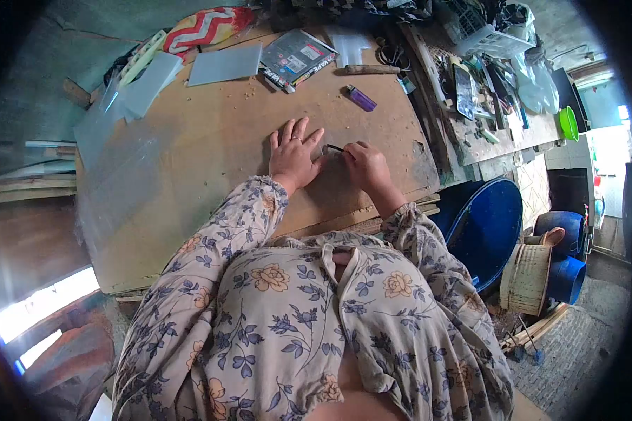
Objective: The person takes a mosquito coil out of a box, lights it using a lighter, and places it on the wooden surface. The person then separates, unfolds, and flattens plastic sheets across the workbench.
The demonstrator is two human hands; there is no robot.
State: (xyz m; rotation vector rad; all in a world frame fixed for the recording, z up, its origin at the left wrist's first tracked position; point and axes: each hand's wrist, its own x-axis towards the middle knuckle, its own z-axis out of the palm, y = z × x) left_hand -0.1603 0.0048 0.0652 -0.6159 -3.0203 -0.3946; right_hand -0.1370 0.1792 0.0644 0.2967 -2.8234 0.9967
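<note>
My left hand (295, 156) lies flat on the brown board of the table (211, 147), fingers spread, with a ring on one finger. Close to its right, my right hand (366, 167) is closed around a thin dark tool (335, 148), whose kind I cannot make out. The tool's tip points left, toward my left fingers. Under the tip there seems to be a small pale or clear piece, too faint to tell. Beyond my right hand lies a purple lighter (360, 98).
Along the far edge are translucent sheets (225, 64), a dark printed package (297, 59) and a wooden stick (372, 69). A cluttered side bench to the right holds a phone (463, 91) and a green bowl (568, 123). Blue barrels (486, 231) stand below it.
</note>
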